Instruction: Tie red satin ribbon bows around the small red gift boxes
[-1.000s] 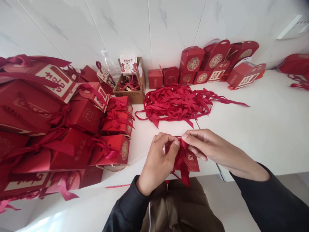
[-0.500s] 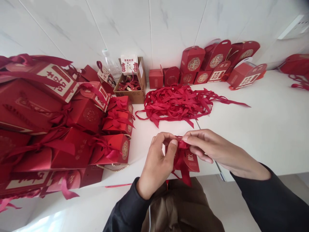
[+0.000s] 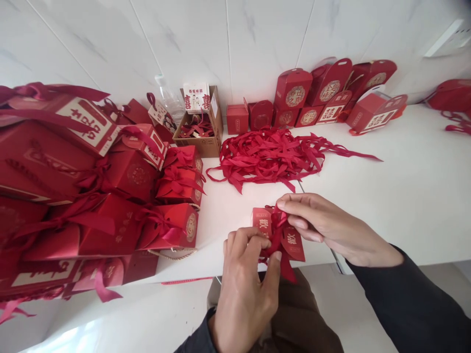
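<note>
A small red gift box [image 3: 296, 247] with pale characters lies at the table's front edge, a red ribbon [image 3: 284, 267] around its middle. My right hand [image 3: 312, 218] pinches a ribbon loop between thumb and forefinger at the box's far side. Lower down, on the near left side, my left hand [image 3: 246, 279] has its thumb and forefinger closed on the ribbon near the knot. Its other fingers are curled, and they hide part of the box. The ribbon's tails hang over the table edge.
A heap of loose red ribbons [image 3: 272, 154] lies just beyond the box. Ribboned red boxes [image 3: 121, 176] are piled at the left. Beside a clear plastic bottle [image 3: 169, 98] stands a cardboard box [image 3: 202, 147] of red tags. More red boxes [image 3: 294, 93] line the wall.
My left hand has moved down and toward me, from the box's top left to its near side, uncovering the box's left face. My right hand keeps its pinch at nearly the same spot.
</note>
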### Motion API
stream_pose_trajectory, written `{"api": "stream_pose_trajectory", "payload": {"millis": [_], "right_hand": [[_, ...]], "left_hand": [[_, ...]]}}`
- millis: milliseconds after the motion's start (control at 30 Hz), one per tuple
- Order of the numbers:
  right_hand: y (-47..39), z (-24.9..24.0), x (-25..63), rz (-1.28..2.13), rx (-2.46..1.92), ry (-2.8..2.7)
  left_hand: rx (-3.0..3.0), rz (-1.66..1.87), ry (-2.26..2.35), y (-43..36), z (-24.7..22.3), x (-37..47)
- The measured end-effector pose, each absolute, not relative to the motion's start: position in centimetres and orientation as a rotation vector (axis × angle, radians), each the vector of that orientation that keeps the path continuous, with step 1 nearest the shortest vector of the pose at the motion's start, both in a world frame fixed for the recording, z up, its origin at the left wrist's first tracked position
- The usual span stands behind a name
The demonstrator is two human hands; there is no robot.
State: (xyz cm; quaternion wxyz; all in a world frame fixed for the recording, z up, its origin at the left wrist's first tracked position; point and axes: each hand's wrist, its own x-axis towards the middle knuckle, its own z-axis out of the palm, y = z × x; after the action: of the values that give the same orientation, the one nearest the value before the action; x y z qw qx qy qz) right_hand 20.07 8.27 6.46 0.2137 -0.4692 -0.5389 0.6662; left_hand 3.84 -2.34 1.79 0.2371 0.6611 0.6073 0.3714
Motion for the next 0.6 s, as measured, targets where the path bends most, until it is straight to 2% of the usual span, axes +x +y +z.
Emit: {"api": "stream_pose_trajectory", "payload": {"millis": [600], "right_hand": [[9.1, 5.0, 20.5, 1.901, -1.286, -1.317]], "left_hand": [[1.664, 1.081, 1.591, -2.9, 1.7, 3.6]]}}
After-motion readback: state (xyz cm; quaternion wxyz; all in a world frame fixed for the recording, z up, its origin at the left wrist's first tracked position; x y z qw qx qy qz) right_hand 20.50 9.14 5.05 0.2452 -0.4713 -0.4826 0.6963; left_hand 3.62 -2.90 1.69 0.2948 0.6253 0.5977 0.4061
